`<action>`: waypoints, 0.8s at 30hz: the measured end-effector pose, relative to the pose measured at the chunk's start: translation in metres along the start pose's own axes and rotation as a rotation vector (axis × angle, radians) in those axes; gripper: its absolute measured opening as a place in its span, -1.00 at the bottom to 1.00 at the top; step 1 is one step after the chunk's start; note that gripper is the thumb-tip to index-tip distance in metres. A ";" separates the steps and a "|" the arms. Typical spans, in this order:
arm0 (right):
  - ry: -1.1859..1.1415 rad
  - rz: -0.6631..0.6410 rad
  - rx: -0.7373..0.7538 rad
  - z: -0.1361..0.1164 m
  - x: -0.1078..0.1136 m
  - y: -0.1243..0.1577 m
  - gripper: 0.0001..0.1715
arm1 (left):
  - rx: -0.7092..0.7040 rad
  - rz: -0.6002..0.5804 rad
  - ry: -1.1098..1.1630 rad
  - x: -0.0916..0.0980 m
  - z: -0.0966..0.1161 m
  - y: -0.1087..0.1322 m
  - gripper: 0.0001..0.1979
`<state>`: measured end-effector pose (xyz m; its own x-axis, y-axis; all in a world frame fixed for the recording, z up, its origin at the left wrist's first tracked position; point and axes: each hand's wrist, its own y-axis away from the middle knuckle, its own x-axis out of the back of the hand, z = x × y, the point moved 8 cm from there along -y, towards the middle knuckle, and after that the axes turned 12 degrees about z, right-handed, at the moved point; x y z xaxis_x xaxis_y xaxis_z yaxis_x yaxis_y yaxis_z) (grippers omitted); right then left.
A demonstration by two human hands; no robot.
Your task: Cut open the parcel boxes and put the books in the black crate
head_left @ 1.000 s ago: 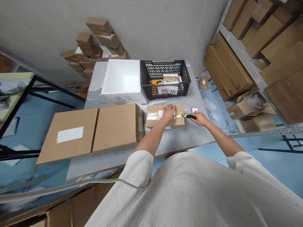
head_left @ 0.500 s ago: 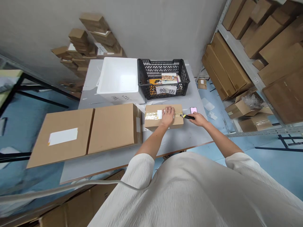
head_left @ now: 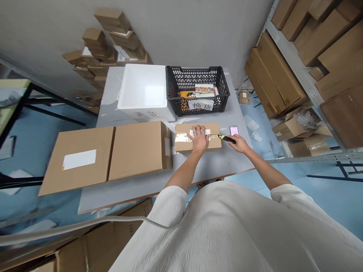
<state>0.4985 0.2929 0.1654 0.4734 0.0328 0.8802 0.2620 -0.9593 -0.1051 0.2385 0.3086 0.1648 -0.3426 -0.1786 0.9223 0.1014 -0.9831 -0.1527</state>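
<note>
L hand lies open, palm down on small cardboard box, just slid back to bare more of white label. R hand grips box cutter, tip at edge of tape (blade too small to make out). Box sits on gray table, phone just beyond cutter, black crate behind.

换货 on a paper sign, on a black crate, unreadable handwriting on a foam box

bright even light, soft shadows, glare on packing tape, curved edges
</note>
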 end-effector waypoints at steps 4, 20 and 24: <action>0.044 -0.027 -0.019 0.001 -0.001 -0.002 -0.41 | 0.004 -0.031 -0.022 0.001 0.000 0.002 -0.29; 0.030 0.133 -0.113 0.036 0.025 -0.017 -0.44 | -0.001 -0.063 -0.030 -0.005 -0.003 0.003 -0.32; -0.002 0.201 -0.175 0.062 0.045 -0.018 -0.43 | 0.006 -0.064 -0.026 -0.004 -0.003 0.002 -0.32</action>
<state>0.5675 0.3296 0.1785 0.5033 -0.1632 0.8486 0.0127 -0.9805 -0.1962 0.2371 0.3069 0.1592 -0.3246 -0.1137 0.9390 0.0855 -0.9922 -0.0906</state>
